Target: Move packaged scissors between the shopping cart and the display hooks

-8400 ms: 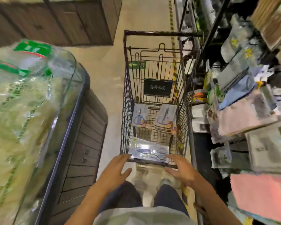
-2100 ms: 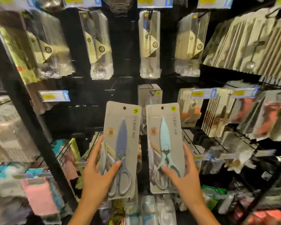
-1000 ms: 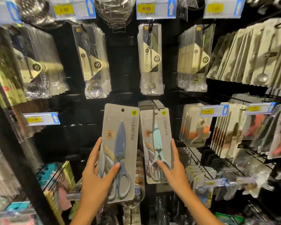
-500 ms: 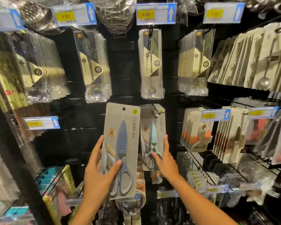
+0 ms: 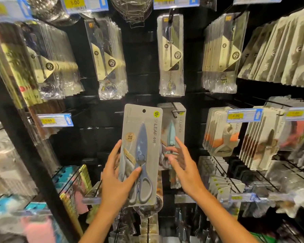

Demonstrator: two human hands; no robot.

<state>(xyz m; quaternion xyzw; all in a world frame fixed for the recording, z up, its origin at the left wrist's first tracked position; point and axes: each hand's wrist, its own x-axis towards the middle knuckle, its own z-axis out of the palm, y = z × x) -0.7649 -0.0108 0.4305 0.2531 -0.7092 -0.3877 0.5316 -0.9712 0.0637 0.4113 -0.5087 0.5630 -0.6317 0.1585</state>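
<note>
My left hand [image 5: 115, 181] grips a grey card pack of blue-handled scissors [image 5: 141, 137], held upright in front of the black display wall. Just right of it, a pack of teal-handled scissors [image 5: 174, 130] hangs on a metal display hook [image 5: 175, 109] with several like packs behind it. My right hand [image 5: 182, 163] hovers in front of that hanging pack with fingers spread, holding nothing. The shopping cart is out of view.
Packaged spoons [image 5: 171, 55] and other utensils hang on hooks above. Peeler packs [image 5: 221, 132] and price tags [image 5: 244, 115] fill the right. A black upright post [image 5: 23, 137] stands at the left, with coloured cloths [image 5: 72, 188] low down.
My right hand has let go of the teal scissors pack, which now hangs on the hook, and has drawn back with fingers spread. My left hand still holds the blue pack.
</note>
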